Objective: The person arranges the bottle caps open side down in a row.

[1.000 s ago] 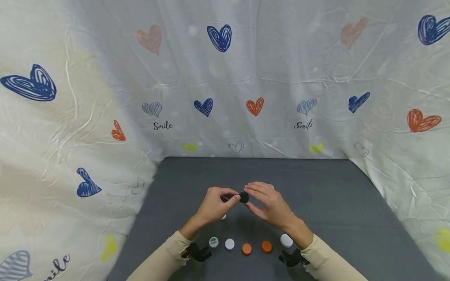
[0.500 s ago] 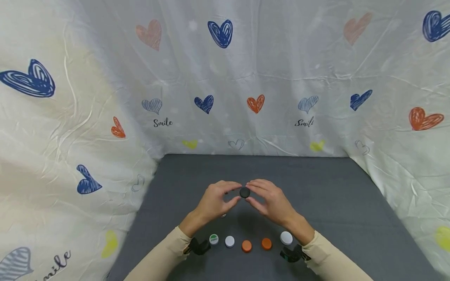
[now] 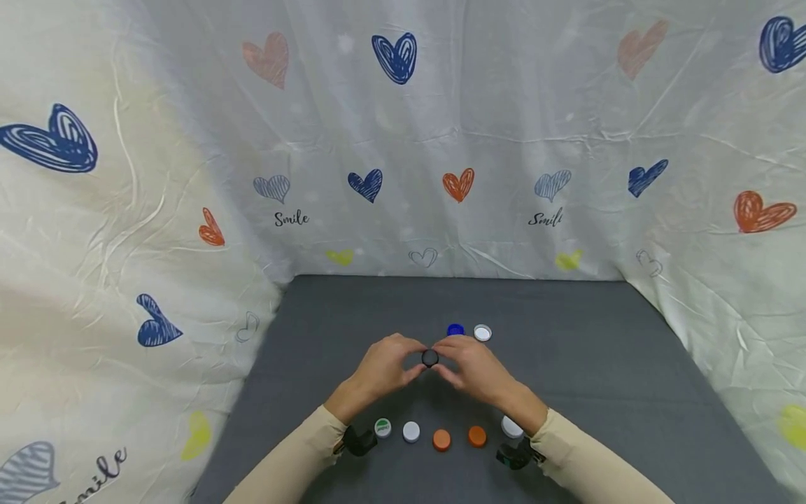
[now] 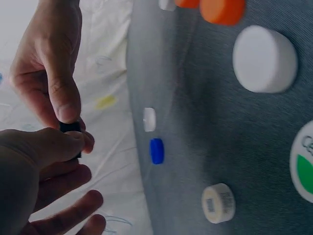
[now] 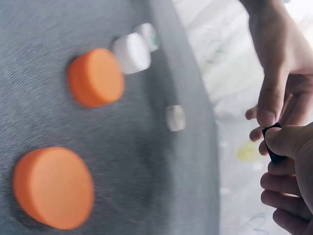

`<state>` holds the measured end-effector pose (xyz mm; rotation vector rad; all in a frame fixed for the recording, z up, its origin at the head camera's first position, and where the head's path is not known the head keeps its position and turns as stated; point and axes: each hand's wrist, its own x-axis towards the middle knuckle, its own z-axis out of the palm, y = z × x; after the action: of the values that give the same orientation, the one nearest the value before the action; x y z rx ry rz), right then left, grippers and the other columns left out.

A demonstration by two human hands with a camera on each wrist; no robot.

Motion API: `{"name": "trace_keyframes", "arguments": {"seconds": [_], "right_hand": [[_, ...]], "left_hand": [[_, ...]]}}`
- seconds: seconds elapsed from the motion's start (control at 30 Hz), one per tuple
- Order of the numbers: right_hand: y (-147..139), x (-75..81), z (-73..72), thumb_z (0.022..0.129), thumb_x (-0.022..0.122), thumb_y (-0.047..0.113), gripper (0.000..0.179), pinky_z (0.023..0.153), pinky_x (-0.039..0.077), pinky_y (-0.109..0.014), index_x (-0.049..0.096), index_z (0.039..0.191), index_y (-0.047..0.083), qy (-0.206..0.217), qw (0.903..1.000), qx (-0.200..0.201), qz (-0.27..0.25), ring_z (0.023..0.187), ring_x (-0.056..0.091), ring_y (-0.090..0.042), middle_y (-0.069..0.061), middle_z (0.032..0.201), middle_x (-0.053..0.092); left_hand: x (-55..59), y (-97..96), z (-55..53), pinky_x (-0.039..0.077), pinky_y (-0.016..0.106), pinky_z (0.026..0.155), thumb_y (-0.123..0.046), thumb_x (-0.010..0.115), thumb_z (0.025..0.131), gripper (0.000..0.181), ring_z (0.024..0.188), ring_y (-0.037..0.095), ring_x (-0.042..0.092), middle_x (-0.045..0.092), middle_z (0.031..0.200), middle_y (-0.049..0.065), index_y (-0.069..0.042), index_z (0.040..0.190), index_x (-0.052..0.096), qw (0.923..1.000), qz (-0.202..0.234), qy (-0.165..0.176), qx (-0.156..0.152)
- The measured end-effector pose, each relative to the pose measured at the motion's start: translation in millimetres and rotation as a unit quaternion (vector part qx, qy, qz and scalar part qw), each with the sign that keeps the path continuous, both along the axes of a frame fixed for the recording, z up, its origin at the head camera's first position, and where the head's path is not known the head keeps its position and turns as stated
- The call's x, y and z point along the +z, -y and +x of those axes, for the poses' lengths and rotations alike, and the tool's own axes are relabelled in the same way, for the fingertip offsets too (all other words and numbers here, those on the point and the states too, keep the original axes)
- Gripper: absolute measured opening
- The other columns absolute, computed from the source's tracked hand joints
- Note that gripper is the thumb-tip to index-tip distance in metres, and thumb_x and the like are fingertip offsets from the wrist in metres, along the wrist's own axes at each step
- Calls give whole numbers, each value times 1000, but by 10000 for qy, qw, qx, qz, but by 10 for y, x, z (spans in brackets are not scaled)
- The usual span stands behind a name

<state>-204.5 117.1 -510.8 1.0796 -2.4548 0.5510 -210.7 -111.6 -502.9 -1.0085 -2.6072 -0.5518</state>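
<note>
A small round black cap (image 3: 430,358) is held up above the table between both hands. My left hand (image 3: 383,367) pinches its left side with thumb and fingertips. On the other side, my right hand (image 3: 475,367) pinches it the same way. The left wrist view shows the black cap (image 4: 71,127) edge-on, largely covered by the thumbs. Just beyond the right hand lie a blue cap (image 3: 455,329) and a white cap (image 3: 483,332). Another whitish cap (image 4: 218,203) lies on the table, hidden under the left hand in the head view.
Along the near side of the grey table (image 3: 567,336) runs a row of caps: a green-and-white one (image 3: 383,428), a white one (image 3: 411,432), two orange ones (image 3: 441,439), and a larger white one (image 3: 511,427) partly behind the right wrist. A heart-printed cloth (image 3: 403,140) hangs behind.
The right hand has closed in and now pinches the black cap together with the left. The cap has turned a little and shifted slightly left. The blue cap has come into view behind the right hand.
</note>
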Motion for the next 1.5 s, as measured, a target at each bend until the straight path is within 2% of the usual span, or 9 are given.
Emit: {"name": "trace_keyframes", "arguments": {"seconds": [0.2, 0.4, 0.53, 0.77, 0.93, 1.07, 1.2, 1.33, 1.5], "right_hand": [[82, -216, -44, 90, 76, 31, 24, 89, 55, -38, 76, 106, 13, 173, 9990, -15, 403, 99, 67, -16, 3, 104, 72], [156, -413, -94, 89, 76, 29, 14, 88, 53, -38, 75, 94, 15, 41, 9979, -6, 645, 93, 66, -16, 5, 95, 70], [195, -500, -95, 88, 76, 27, 14, 86, 53, -40, 69, 85, 16, -79, 9962, -43, 872, 88, 65, -19, 4, 89, 68], [237, -588, -59, 90, 74, 28, 16, 88, 53, -41, 70, 90, 12, -230, 9899, -237, 1380, 89, 65, -22, 0, 91, 68], [252, -623, -37, 93, 70, 30, 22, 94, 52, -41, 74, 100, 9, -419, 9835, -331, 1726, 98, 65, -23, -3, 99, 71], [250, -623, -32, 93, 69, 31, 25, 98, 51, -41, 74, 103, 9, -567, 9803, -322, 1864, 102, 64, -23, -4, 103, 71], [224, -577, -52, 91, 71, 32, 26, 97, 51, -42, 73, 101, 9, -382, 9854, -258, 1642, 102, 64, -24, -5, 103, 71], [147, -486, -118, 90, 73, 32, 27, 97, 51, -43, 73, 102, 8, -137, 9906, -295, 1330, 103, 65, -24, -4, 104, 70], [-6, -329, -229, 91, 73, 31, 34, 102, 49, -46, 73, 112, 4, 107, 9937, -490, 1005, 113, 64, -28, -8, 114, 70]], "left_hand": [[-179, -2, -38, 57, 33, 74, -31, 81, 85, 26, 88, 12, 67, 76, 98, -8, -21, 108, 78, 9970, -731, 178, 152], [-341, -21, -70, 54, 36, 64, -33, 80, 84, 12, 77, 16, 65, 72, 83, -9, -24, 92, 77, 9912, -1297, -73, 274], [-420, -38, -73, 53, 40, 64, -34, 80, 84, 11, 74, 18, 64, 70, 78, -7, -24, 83, 74, 9868, -1571, -183, 343], [-516, -71, -56, 53, 42, 67, -34, 80, 83, 13, 76, 20, 64, 71, 79, -5, -22, 82, 74, 9793, -1943, -325, 458], [-518, -98, -31, 51, 41, 72, -36, 81, 82, 14, 84, 20, 62, 71, 81, -8, -25, 80, 74, 9705, -2306, -527, 461], [-520, -108, -31, 50, 40, 74, -37, 80, 82, 14, 89, 20, 61, 71, 83, -9, -26, 79, 73, 9659, -2488, -531, 476], [-494, -77, -46, 51, 42, 75, -35, 79, 83, 14, 89, 21, 62, 71, 86, -7, -23, 81, 72, 9701, -2327, -397, 564], [-406, -31, -111, 52, 43, 75, -33, 78, 83, 13, 86, 21, 62, 71, 86, -5, -22, 82, 71, 9768, -2021, -352, 611], [-251, -17, -242, 54, 44, 77, -35, 78, 86, 21, 87, 22, 65, 73, 94, -4, -19, 100, 76, 9788, -1902, -462, 607]]}}
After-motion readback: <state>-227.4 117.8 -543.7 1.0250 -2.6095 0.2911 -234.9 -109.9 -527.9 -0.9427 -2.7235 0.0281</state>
